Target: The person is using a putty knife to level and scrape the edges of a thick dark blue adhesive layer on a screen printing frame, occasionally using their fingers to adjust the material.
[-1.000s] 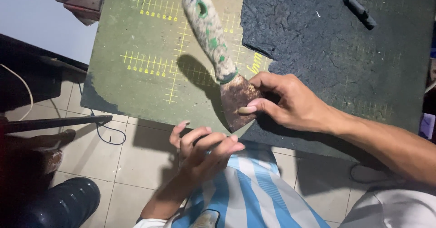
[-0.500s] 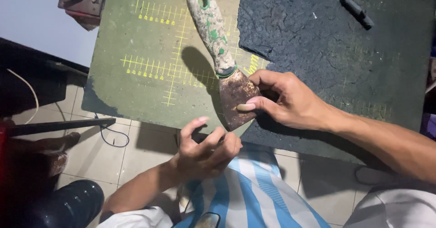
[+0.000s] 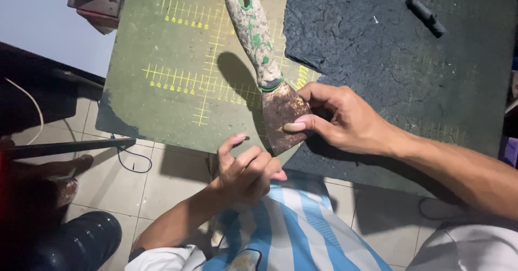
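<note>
My right hand pinches the rusty blade of a putty knife, thumb across the metal. The knife's worn, paint-spattered handle with a green collar points up and away over a green cutting mat marked with yellow grid lines. The blade tip hangs at the mat's near edge. My left hand hovers just below that tip, fingers curled and partly apart, holding nothing that I can see. A dark rough sheet covers the right part of the mat, under my right hand.
A small dark stick lies on the dark sheet at the upper right. A rusty metal block sits off the mat's top left corner. Tiled floor, a thin cable and a black shoe lie below. Blue-striped cloth covers my lap.
My left hand has risen toward the blade tip and curled its fingers tighter. The putty knife has tilted slightly more upright in my right hand.
</note>
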